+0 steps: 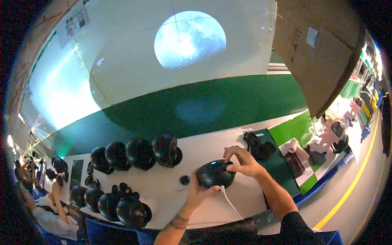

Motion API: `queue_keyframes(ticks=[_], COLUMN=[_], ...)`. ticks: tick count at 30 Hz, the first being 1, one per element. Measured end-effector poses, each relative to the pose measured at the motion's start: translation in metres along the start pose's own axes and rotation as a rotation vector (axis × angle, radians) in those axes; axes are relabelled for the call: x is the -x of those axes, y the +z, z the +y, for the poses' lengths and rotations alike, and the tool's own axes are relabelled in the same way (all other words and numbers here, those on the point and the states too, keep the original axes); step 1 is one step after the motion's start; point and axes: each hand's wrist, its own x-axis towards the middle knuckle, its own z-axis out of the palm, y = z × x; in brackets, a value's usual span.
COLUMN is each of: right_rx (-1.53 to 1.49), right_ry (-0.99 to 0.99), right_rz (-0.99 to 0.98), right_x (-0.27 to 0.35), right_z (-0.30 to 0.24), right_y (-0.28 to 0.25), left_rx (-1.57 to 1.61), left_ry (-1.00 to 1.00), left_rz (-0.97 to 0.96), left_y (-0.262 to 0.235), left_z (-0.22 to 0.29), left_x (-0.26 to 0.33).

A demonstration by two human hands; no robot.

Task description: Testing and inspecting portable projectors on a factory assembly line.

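Observation:
A glossy black, rounded projector [215, 174] with a small lit spot on top is held just over the white table [171, 216]. My left hand [200, 188] is wrapped round its left side, thumb on the front beside the white cable [230, 202] plugged in there. At its upper right edge, my right hand [244, 161] has bent fingers and the thumb pressed against the shell; the fingertips are partly hidden. A small round black cap [184, 179] lies left of the projector.
Several black ball-shaped units [139, 153] stand in two rows on the left. Dark parts [261, 147] lie on a green mat at the right. Ahead, a bright moon picture [190, 38] shows on a white board. Cardboard [322, 53] hangs upper right. Another person [55, 212] sits far left.

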Motion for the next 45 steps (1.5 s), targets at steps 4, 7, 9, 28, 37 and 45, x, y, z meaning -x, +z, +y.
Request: queue_keyframes(ticks=[4,7,9,28,37,45], right_rx=[-0.229,-0.131,-0.092,-0.067,-0.069,-0.098], right_ry=[0.092,0.17,0.088,0.008,0.053,0.077], right_rz=[0.152,0.099,0.088,0.267,0.243,-0.028], right_x=[-0.009,-0.008,-0.005,-0.002,-0.001,-0.004], right_z=[-0.026,-0.031,-0.016,-0.009,-0.011,-0.016], right_y=[0.02,0.017,0.007,0.009,0.008,0.013], left_rx=[-0.005,-0.029,-0.011,-0.015,0.018,0.031], left_ry=[-0.039,-0.02,-0.018,-0.033,-0.054,-0.06], left_rz=[0.001,-0.001,0.004,0.02,0.023,0.028], left_y=[-0.004,-0.006,-0.004,-0.005,-0.003,0.0], left_z=[0.001,0.0,-0.002,-0.004,0.0,0.009], left_x=[0.002,0.002,0.002,0.001,0.0,0.002])
